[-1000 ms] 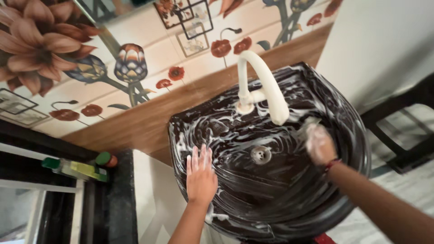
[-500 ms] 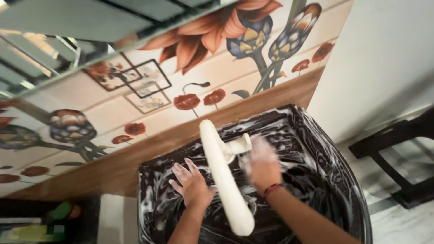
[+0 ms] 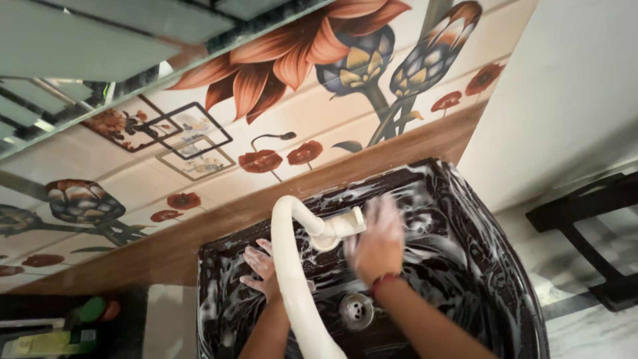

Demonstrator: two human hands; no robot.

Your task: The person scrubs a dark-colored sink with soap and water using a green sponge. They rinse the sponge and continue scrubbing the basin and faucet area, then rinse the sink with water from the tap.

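Observation:
A black, soap-streaked basin fills the lower middle of the view, with a metal drain at its bottom. A white curved tap rises from its back edge. My left hand lies flat, fingers spread, on the foamy back-left rim behind the tap. My right hand is blurred with motion and covered in foam, beside the tap's handle; whether it holds a sponge or cloth is hidden by the blur. A red band circles my right wrist.
Behind the basin runs a tiled wall with large flower patterns and a brown wood-look band. A mirror edge is at upper left. Bottles sit low left. A black frame stands on the pale floor at right.
The view has swung up and closer to the tap. My right hand has moved from the basin's right side to the tap base. My left hand stayed flat on the back-left rim.

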